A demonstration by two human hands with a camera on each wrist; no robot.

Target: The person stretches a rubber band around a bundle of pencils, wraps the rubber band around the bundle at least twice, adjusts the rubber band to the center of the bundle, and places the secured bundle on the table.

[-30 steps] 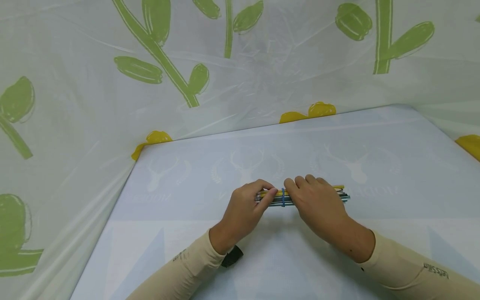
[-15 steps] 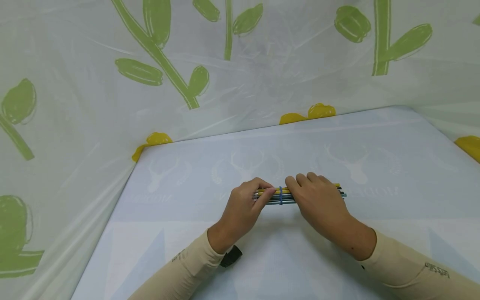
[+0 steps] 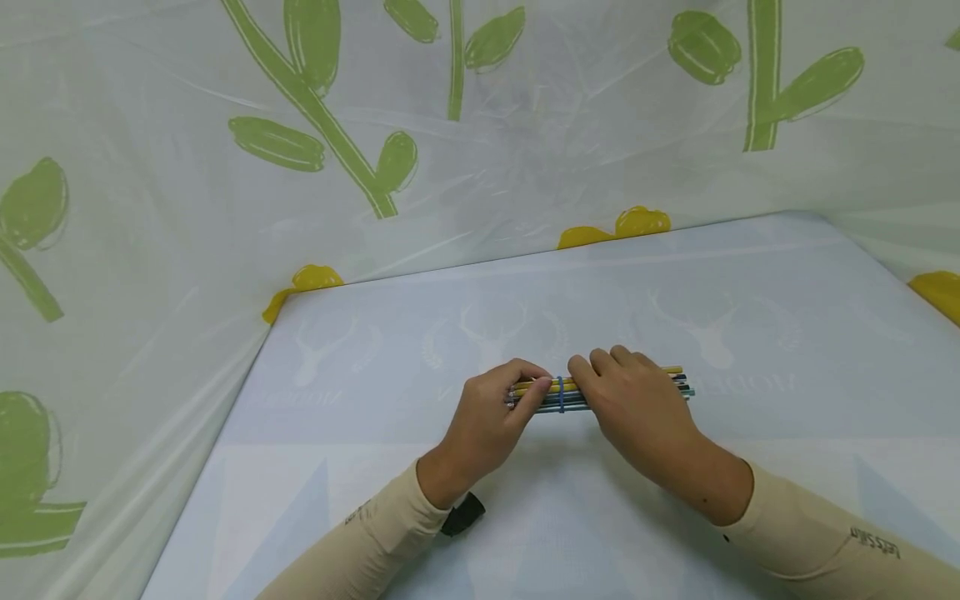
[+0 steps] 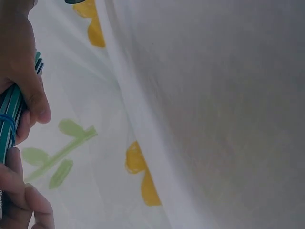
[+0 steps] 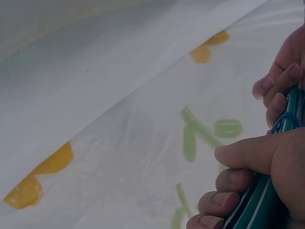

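Observation:
A bundle of pencils [image 3: 573, 397], mostly teal with some yellow ones, is held sideways above the table. A blue rubber band [image 3: 560, 395] circles it between the two hands. My left hand [image 3: 480, 421] pinches the left end between thumb and fingers. The right hand [image 3: 637, 408] wraps round the bundle's right part, and pencil tips stick out beyond it. In the left wrist view the teal pencils [image 4: 12, 102] and the band [image 4: 7, 120] show at the left edge. The right wrist view shows fingers curled round the pencils [image 5: 262, 200], with the band [image 5: 287, 119] beyond the thumb.
A table with a pale blue and white cover [image 3: 375, 358], printed with deer heads, lies under the hands. Behind and to the left hangs a whitish plastic sheet [image 3: 172, 225] with green leaves and yellow flowers. A dark strap [image 3: 463, 514] sits at the left wrist.
The bundle and its band have shifted very slightly left since a second ago. Both hands keep their hold in nearly the same place.

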